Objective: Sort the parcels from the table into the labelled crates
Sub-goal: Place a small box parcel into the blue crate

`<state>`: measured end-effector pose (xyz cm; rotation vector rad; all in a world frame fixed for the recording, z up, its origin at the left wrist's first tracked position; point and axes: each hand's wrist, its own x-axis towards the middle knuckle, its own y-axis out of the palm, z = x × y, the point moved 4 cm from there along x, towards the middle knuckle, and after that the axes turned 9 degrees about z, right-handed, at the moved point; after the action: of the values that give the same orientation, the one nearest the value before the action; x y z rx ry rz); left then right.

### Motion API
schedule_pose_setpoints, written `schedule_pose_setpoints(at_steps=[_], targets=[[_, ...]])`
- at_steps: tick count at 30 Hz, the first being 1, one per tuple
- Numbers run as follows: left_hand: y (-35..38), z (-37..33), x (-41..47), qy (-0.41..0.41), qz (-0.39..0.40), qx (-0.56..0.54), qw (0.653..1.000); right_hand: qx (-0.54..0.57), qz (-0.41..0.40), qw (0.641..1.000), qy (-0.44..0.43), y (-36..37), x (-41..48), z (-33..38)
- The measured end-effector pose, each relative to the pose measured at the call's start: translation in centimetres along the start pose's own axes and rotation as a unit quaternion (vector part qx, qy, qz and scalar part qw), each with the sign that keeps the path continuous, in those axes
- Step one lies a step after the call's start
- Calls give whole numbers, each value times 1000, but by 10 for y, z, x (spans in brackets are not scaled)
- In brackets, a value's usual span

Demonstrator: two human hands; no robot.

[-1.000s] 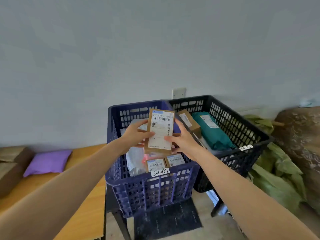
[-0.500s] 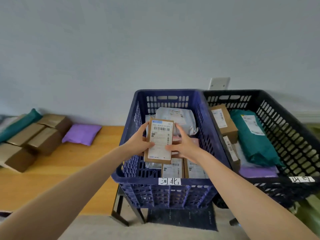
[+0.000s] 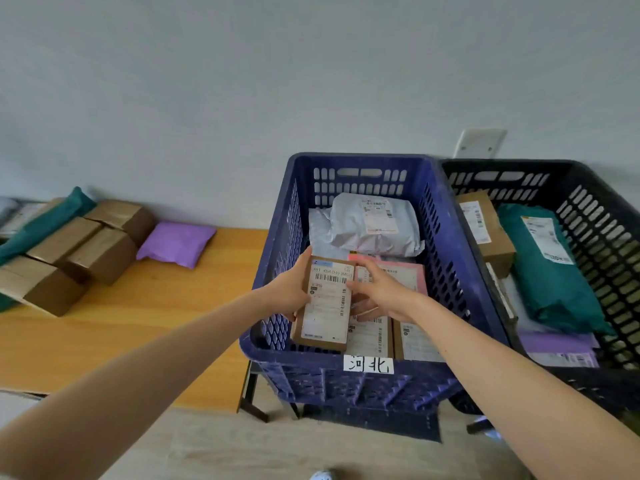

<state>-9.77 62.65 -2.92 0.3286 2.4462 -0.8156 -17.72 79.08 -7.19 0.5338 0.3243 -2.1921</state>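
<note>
The head camera is looking forward and down from close above the blue crate (image 3: 346,384), facing the wall (image 3: 242,81), the worktop (image 3: 138,323) lying leftward.

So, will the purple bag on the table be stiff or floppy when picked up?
Probably floppy: the purple bag looks like a soft, puffy plastic mailer with rounded corners. Likely light for its size, as it lies plump and unflattened. Its smooth film may slip a little.
</note>
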Motion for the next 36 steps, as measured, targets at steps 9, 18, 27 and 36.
schedule_pose_setpoints(at_steps=[9, 18, 27, 36], targets=[[15, 13, 29, -83, 44, 109, 990, -79, 16, 995, 59, 5, 15, -12], [15, 12, 33, -73, 47, 337, 937, -263, 7, 965, 6, 2, 36, -14], [30, -2, 25, 28, 226, 493, 840, -276, 33, 960, -21, 4, 52, -13], [36, 2, 26, -9, 280, 507, 815, -285, 64, 955, 44, -2, 74, -10]])
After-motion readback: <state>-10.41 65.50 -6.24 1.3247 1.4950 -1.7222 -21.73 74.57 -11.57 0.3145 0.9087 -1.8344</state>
